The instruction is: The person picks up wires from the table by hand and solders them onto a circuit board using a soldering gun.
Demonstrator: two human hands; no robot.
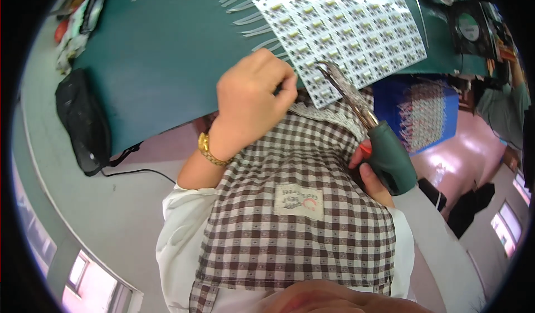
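A large white panel of small circuit boards [334,23] lies on a dark green mat [156,51]. My left hand [251,101], with a gold watch [209,148] on its wrist, pinches the panel's near edge. My right hand [370,176] grips green-handled cutting pliers [390,154]. Their metal jaws [340,84] rest on the panel's near edge, just right of my left fingers. A brown-and-white checked apron [295,201] fills the lower middle and hides most of my right hand.
Thin white strips [245,12] lie on the mat left of the panel. A black bag [83,123] hangs at the mat's left edge. A blue bin [423,112] with more panels stands right. A small fan [471,28] and another person's arm [501,107] are at far right.
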